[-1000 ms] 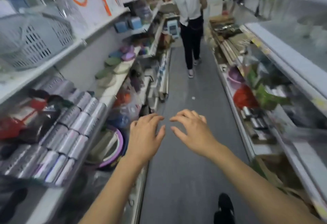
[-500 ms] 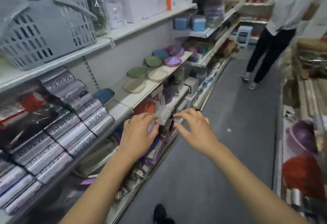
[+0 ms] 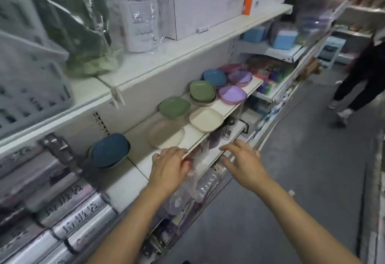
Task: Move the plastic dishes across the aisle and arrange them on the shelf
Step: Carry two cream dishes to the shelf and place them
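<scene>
The scene was a shop aisle with a grey floor point(image 3: 291, 180) and white shelving along the left side. The middle shelf point(image 3: 208, 136) carried the plastic dishes in a loose double row. From the near end these were: a dark blue dish point(image 3: 110, 151), tilted against the back panel; a beige plate point(image 3: 166, 133), flat; a cream dish point(image 3: 206, 118) at the shelf's front edge; a green dish point(image 3: 174, 107) behind it; a stack of green dishes point(image 3: 202, 91); a purple dish point(image 3: 232, 94) at the front edge; a blue dish point(image 3: 215, 77); and a further purple dish point(image 3: 240, 78).

The left hand point(image 3: 168, 170) was over the front edge of the shelf, just short of the beige plate, with fingers relaxed and holding nothing. The right hand point(image 3: 243, 161) hovered beyond the shelf edge, over the lower shelves, with fingers spread and likewise holding nothing. The two hands were apart.

Below the front edge, between the hands, clear packaged goods point(image 3: 200, 180) protruded from the lower shelves. Silver rolls point(image 3: 79, 218) with printed labels lay at lower left. The upper shelf held a grey basket point(image 3: 31, 88), bagged items point(image 3: 89, 24) and white boxes point(image 3: 206, 3). Another person point(image 3: 362, 76) stood further down the aisle at right.
</scene>
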`<action>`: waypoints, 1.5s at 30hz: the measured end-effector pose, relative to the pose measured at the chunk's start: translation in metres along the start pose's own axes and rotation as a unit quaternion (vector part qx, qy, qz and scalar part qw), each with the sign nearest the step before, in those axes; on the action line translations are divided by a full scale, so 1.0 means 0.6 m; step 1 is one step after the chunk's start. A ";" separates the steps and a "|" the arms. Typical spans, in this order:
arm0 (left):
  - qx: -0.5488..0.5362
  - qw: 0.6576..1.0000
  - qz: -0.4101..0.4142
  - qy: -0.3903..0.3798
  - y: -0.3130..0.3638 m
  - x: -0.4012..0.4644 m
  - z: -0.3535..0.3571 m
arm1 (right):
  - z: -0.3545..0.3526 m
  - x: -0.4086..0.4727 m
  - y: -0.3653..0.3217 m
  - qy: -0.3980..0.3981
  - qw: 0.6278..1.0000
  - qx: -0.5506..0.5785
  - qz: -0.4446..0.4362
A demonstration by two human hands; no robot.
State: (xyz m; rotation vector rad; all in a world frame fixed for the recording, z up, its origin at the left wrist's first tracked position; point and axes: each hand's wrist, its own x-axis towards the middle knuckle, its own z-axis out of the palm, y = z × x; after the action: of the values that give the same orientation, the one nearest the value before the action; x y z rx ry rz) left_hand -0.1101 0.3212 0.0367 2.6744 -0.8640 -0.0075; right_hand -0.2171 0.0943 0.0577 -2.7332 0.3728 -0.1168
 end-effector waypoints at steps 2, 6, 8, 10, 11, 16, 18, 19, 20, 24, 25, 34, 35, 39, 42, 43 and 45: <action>0.022 0.999 -0.036 -0.005 -0.021 0.049 0.015 | 0.018 0.058 0.023 -0.028 0.999 -0.040 -0.013; 0.098 0.989 -0.102 -0.033 -0.043 0.104 0.081 | 0.047 0.175 0.065 -0.072 0.994 -0.068 -0.053; 0.142 0.978 -0.145 -0.045 -0.045 0.124 0.115 | 0.062 0.232 0.084 -0.085 0.990 -0.073 -0.089; 0.180 0.962 -0.198 -0.057 -0.048 0.142 0.146 | 0.082 0.284 0.108 -0.088 0.982 -0.102 -0.135; 0.192 0.952 -0.226 -0.076 -0.047 0.148 0.157 | 0.093 0.306 0.120 -0.093 0.976 -0.124 -0.155; 0.183 0.936 -0.301 0.010 -0.018 0.163 0.151 | 0.126 0.377 0.166 -0.075 0.934 -0.219 -0.272; 0.167 0.935 -0.302 0.087 0.005 0.167 0.135 | 0.125 0.398 0.176 -0.059 0.913 -0.232 -0.330; 0.166 0.933 -0.298 0.113 0.019 0.167 0.128 | 0.125 0.407 0.181 -0.057 0.905 -0.232 -0.352; 0.167 0.931 -0.297 0.131 0.033 0.167 0.121 | 0.124 0.413 0.183 -0.056 0.898 -0.232 -0.369; 0.156 0.911 -0.337 0.177 0.081 0.161 0.099 | 0.119 0.428 0.170 -0.026 0.890 -0.188 -0.415; 0.156 0.906 -0.347 0.186 0.090 0.154 0.098 | 0.117 0.424 0.160 -0.015 0.890 -0.164 -0.425; 0.189 0.855 -0.413 0.250 0.117 -0.052 0.038 | 0.089 0.281 -0.018 0.013 0.832 -0.007 -0.554; 0.193 0.844 -0.427 0.263 0.120 -0.089 0.030 | 0.083 0.253 -0.044 0.016 0.817 0.004 -0.577; 0.199 0.795 -0.478 0.317 0.154 -0.274 0.004 | 0.079 0.108 -0.157 0.018 0.736 0.064 -0.674; 0.220 0.756 -0.523 0.326 0.199 -0.460 -0.012 | 0.094 -0.050 -0.249 -0.012 0.673 0.122 -0.730; 0.229 0.741 -0.541 0.325 0.216 -0.526 -0.017 | 0.100 -0.108 -0.279 -0.020 0.653 0.142 -0.744; 0.245 0.710 -0.576 0.324 0.250 -0.653 -0.027 | 0.109 -0.225 -0.335 -0.044 0.615 0.181 -0.766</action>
State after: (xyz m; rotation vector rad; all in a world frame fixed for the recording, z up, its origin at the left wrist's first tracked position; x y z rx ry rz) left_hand -0.5132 0.4351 0.0617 2.7994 1.1993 0.8948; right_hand -0.2897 0.3345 0.0690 -1.8004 -1.8329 -0.4085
